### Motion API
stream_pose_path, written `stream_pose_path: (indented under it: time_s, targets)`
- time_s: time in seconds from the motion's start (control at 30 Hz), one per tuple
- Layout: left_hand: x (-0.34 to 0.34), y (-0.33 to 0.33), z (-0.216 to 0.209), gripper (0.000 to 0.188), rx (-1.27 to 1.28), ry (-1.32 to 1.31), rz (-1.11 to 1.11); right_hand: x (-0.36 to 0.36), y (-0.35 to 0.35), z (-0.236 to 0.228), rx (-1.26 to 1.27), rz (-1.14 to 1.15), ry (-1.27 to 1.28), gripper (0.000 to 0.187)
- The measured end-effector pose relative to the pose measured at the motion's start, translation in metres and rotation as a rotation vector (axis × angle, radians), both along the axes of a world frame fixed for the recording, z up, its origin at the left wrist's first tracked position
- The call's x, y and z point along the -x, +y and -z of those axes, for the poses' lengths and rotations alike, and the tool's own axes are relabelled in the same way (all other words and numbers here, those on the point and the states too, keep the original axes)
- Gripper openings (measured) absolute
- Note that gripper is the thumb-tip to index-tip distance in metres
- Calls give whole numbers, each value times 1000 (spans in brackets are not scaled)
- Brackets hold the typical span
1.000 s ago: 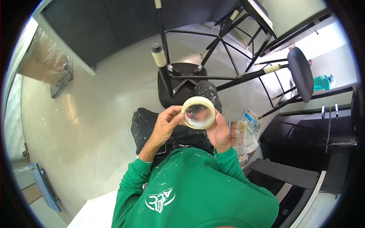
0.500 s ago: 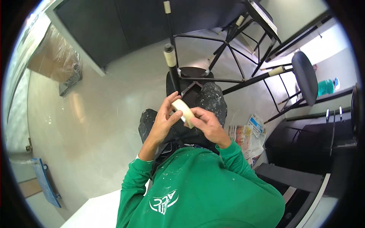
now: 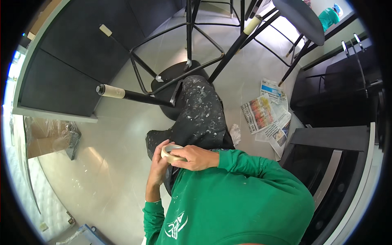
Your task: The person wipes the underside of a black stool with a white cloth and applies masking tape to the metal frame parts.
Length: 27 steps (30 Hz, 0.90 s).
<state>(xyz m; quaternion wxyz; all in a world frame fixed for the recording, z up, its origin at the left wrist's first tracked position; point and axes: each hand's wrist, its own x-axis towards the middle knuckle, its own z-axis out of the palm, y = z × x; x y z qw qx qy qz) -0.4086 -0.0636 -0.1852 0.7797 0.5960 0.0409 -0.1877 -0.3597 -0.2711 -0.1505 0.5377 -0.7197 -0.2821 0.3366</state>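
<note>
Close to my belly, a roll of cream masking tape (image 3: 166, 157) is held between both hands. My left hand (image 3: 156, 168) closes on its left side, fingers along the outer edge. From the right, my right hand (image 3: 197, 158) grips the roll, its thumb and fingers at the ring's opening and near edge. Ahead of my paint-spattered trousers (image 3: 203, 107), a black stool rests upside down on its round seat (image 3: 173, 74). Tape wraps the end of its near leg (image 3: 112, 91), and further legs bear similar bands.
Newspapers (image 3: 261, 113) lie on the floor to my right beside a crumpled white piece (image 3: 235, 134). Another dark stool (image 3: 300, 19) stands at the far right, with a person in green (image 3: 328, 18) beyond. Dark cabinets (image 3: 67, 67) and a plastic-wrapped box (image 3: 47, 141) are at left.
The view has swung, so the stool and newspapers appear shifted. The tape roll is nearer my body and turned with its ring facing up; my right forearm now crosses my front.
</note>
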Motion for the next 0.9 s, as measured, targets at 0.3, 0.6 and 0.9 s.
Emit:
stream_pose_path:
  time_s: [0.3,0.6,0.9]
  targets:
    - [-17,-13,-5,71,561,440,-120,-21,-6,5,-246,99,-372,29]
    - [-21,-29,-5,78,167,137,-139,-11,-11,-1,-223,128,-226,35]
    - [-33,-25,-3,68,233,60,-184,-20,-3,0,-224,257,-26,27]
